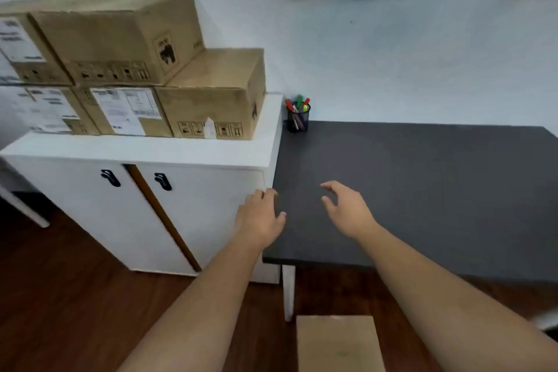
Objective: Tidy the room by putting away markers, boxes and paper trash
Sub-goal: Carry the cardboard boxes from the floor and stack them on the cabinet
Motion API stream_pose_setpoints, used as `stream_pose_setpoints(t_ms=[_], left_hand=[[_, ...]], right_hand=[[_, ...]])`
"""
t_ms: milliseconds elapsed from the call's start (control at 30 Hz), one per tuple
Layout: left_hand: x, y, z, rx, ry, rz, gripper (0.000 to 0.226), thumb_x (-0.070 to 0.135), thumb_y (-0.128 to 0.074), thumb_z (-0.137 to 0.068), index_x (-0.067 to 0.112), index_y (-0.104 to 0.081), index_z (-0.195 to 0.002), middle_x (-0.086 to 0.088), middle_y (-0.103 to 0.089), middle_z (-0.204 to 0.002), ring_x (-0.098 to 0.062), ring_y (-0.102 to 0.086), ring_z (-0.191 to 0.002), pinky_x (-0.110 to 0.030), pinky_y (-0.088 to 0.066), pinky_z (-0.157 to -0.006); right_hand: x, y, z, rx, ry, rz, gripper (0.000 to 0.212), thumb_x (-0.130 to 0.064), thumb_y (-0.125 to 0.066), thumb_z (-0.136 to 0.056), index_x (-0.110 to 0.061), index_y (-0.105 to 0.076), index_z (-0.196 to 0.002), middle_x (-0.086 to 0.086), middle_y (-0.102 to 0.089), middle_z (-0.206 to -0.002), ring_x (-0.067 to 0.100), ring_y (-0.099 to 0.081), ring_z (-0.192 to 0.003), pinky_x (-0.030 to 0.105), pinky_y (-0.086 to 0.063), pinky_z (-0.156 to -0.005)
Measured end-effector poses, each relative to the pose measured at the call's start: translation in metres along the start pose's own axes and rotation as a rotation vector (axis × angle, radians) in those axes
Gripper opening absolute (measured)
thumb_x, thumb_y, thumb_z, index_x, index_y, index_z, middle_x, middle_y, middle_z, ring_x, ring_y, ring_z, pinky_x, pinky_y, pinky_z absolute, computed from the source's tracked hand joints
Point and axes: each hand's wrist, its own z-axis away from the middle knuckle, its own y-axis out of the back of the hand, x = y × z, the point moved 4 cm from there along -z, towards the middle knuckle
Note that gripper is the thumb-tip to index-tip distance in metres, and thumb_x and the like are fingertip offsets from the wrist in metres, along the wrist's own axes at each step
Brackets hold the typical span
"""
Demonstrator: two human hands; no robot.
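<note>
- Both hands are empty: left hand (261, 217) and right hand (347, 210) hover with loose, spread fingers over the dark table (437, 190).
- Markers (298, 106) stand in the mesh cup (298, 121) at the far corner.
- Boxes (136, 69) are stacked on the white cabinet (151, 151).
- What looks like another box (338, 344) sits on the floor below; stoop and grip both of its sides.

The printed white shipping labels (128, 110) on the stacked brown cardboard boxes (120, 39) are too blurred to read. The leftmost boxes run off the frame's left edge, and a flat tan cardboard piece (338, 344) (on the floor) is cut off below.
</note>
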Motion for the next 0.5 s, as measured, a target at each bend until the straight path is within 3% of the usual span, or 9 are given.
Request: stream_pose_setpoints(t_ms=[133, 200, 267, 333, 400, 500], left_hand=[[-0.012, -0.077, 0.054, -0.094, -0.01, 0.061, 0.026, 0.029, -0.052, -0.091, 0.02, -0.052, -0.115, -0.002, -0.058, -0.117, -0.02, -0.054, -0.107, -0.033, -0.045, -0.088], [-0.023, -0.108, 0.081, -0.166, 0.015, 0.026, 0.026, 0.03, -0.05, -0.091, 0.021, -0.053, -0.115, -0.001, -0.058, -0.116, -0.02, -0.054, -0.109, -0.034, -0.044, -0.088], [-0.032, -0.143, 0.108, -0.286, 0.07, -0.011, 0.032, 0.035, -0.05, -0.091, 0.022, -0.051, -0.12, -0.001, -0.054, -0.12, -0.021, -0.05, -0.115, -0.036, -0.043, -0.09], [-0.042, -0.185, 0.13, -0.419, 0.156, -0.005, 0.039, 0.039, -0.052, -0.091, 0.022, -0.047, -0.125, -0.003, -0.051, -0.123, -0.024, -0.049, -0.117, -0.039, -0.044, -0.091], [-0.049, -0.227, 0.15, -0.519, 0.247, 0.04, 0.044, 0.041, -0.053, -0.09, 0.02, -0.046, -0.128, -0.006, -0.052, -0.125, -0.026, -0.05, -0.117, -0.04, -0.046, -0.094], [-0.052, -0.305, 0.179, -0.584, 0.395, 0.144, 0.051, 0.042, -0.056, -0.087, 0.016, -0.046, -0.13, -0.01, -0.053, -0.128, -0.03, -0.051, -0.118, -0.04, -0.046, -0.095]], right_hand=[[0.065, -0.029, 0.061, 0.038, -0.066, 0.109, 0.028, -0.02, -0.049, -0.095, -0.015, -0.058, -0.121, 0.003, -0.06, -0.119, 0.019, -0.053, -0.116, 0.03, -0.041, -0.099], [0.093, -0.044, 0.088, 0.02, -0.089, 0.15, 0.016, -0.02, -0.05, -0.093, -0.017, -0.062, -0.105, -0.002, -0.06, -0.098, 0.018, -0.056, -0.098, 0.026, -0.044, -0.083], [0.117, -0.063, 0.111, -0.107, -0.123, 0.154, 0.007, -0.021, -0.052, -0.092, -0.021, -0.059, -0.09, -0.006, -0.054, -0.082, 0.015, -0.055, -0.082, 0.024, -0.04, -0.07], [0.152, -0.088, 0.131, -0.315, -0.172, 0.165, 0.009, -0.026, -0.053, -0.091, -0.022, -0.061, -0.093, -0.007, -0.057, -0.086, 0.015, -0.057, -0.083, 0.026, -0.045, -0.072], [0.193, -0.112, 0.145, -0.477, -0.239, 0.187, 0.021, -0.031, -0.052, -0.092, -0.019, -0.064, -0.104, 0.0, -0.063, -0.104, 0.018, -0.06, -0.095, 0.029, -0.048, -0.082], [0.264, -0.147, 0.162, -0.62, -0.352, 0.174, 0.027, -0.031, -0.053, -0.093, -0.014, -0.062, -0.113, 0.006, -0.064, -0.113, 0.023, -0.062, -0.104, 0.028, -0.047, -0.086]])
